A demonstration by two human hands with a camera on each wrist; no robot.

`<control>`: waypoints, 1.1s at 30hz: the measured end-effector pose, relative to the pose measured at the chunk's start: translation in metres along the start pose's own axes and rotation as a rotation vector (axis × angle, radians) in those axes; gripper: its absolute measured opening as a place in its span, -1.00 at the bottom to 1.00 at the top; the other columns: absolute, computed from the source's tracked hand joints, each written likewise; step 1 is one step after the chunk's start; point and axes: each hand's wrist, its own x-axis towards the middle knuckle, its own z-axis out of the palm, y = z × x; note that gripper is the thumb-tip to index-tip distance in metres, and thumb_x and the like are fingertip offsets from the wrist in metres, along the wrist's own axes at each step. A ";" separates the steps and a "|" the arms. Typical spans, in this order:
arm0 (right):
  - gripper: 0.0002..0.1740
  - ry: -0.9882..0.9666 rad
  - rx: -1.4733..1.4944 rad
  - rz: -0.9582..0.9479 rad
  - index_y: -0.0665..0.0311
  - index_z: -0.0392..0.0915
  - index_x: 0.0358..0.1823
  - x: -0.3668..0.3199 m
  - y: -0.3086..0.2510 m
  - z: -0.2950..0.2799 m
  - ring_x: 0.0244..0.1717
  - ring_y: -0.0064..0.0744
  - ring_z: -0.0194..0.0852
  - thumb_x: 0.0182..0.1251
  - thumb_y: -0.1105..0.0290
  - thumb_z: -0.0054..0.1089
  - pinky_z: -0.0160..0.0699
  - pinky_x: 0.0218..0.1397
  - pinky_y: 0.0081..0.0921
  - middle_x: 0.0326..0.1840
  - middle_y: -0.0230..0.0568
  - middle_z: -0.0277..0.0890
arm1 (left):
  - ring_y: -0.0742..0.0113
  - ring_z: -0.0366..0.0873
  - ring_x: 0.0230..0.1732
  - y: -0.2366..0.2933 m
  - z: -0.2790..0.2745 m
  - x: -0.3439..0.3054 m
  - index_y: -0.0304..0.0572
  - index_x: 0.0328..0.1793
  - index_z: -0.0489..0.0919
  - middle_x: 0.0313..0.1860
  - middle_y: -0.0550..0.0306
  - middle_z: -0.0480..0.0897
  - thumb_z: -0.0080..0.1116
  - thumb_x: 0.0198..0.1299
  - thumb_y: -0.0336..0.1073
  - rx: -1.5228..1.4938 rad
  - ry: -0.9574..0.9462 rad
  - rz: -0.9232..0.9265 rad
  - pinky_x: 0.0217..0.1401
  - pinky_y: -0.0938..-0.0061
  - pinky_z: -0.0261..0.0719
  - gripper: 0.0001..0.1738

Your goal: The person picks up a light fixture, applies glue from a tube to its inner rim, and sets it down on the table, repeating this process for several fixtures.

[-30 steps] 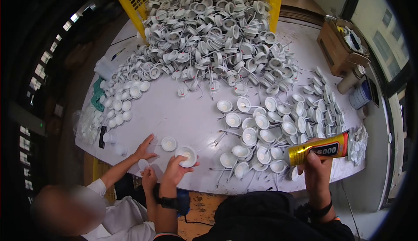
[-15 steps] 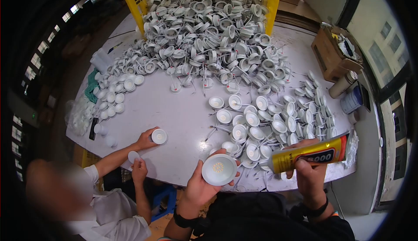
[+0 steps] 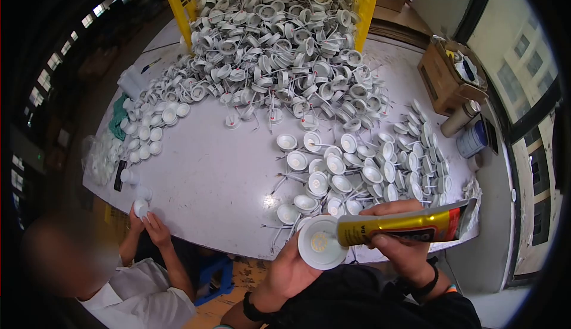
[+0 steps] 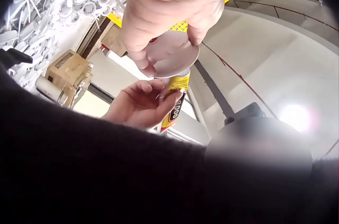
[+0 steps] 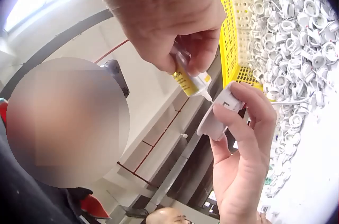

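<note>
A round white lamp cup (image 3: 322, 243) with a dotted yellowish disc at its centre is gripped by the left hand (image 3: 290, 275), fingers around its rim. The right hand (image 3: 404, 251) grips a yellow and black tube (image 3: 398, 226), held nearly level, its nozzle end over the cup. In the right wrist view, the tube's nozzle (image 5: 207, 96) is at the rim of the cup (image 5: 218, 115), which the left hand (image 5: 243, 144) pinches from outside. The left wrist view shows the cup (image 4: 172, 55) under the left hand (image 4: 172, 7), with the right hand (image 4: 143, 106) round the tube (image 4: 174, 102).
White rings with wires heap out of a yellow crate (image 3: 178, 2) at the back. Rows of white cups (image 3: 335, 164) stand on the table (image 3: 196, 168) at the right. At the left, another person's hands (image 3: 156, 229) hold a white piece. A cardboard box (image 3: 443, 79) and jars stand far right.
The left hand has carried the cup rightward from the table's front middle to the tube. The right hand has brought the tube left over it. The other person's hands have drawn together at the left.
</note>
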 end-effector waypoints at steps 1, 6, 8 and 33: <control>-0.66 -0.004 -0.003 0.000 0.38 0.25 -0.21 0.000 -0.001 0.001 -0.13 -0.34 0.39 -0.05 0.59 0.14 0.39 -0.07 -0.48 -0.19 -0.04 0.39 | 0.19 0.11 0.22 0.000 -0.001 -0.001 -0.26 0.24 0.00 0.20 -0.01 0.14 -0.22 0.15 -0.01 0.001 -0.017 -0.005 0.23 0.26 0.09 -0.36; -0.72 0.009 0.061 -0.056 0.40 0.36 -0.26 0.004 0.003 0.010 -0.15 -0.36 0.40 -0.06 0.57 0.15 0.39 -0.09 -0.51 -0.22 -0.08 0.41 | 0.15 0.12 0.21 -0.005 -0.007 -0.004 -0.26 0.25 -0.02 0.20 -0.04 0.13 -0.20 0.15 -0.03 -0.070 -0.080 0.000 0.22 0.25 0.12 -0.35; -0.66 -0.025 -0.020 -0.059 0.38 0.28 -0.25 0.004 0.005 0.007 -0.17 -0.31 0.40 -0.07 0.50 0.18 0.39 -0.10 -0.46 -0.23 0.00 0.40 | 0.15 0.12 0.21 -0.005 -0.007 -0.005 -0.26 0.25 -0.03 0.20 -0.05 0.13 -0.19 0.15 -0.03 -0.081 -0.086 -0.003 0.22 0.25 0.12 -0.35; -0.71 -0.243 -0.271 -0.084 0.38 0.41 -0.29 0.011 -0.001 0.008 -0.19 -0.33 0.43 -0.12 0.55 0.20 0.39 -0.13 -0.51 -0.24 -0.06 0.43 | 0.16 0.17 0.19 -0.003 -0.007 -0.008 -0.28 0.25 -0.02 0.17 -0.05 0.17 -0.21 0.15 -0.04 -0.093 -0.129 0.021 0.19 0.26 0.18 -0.35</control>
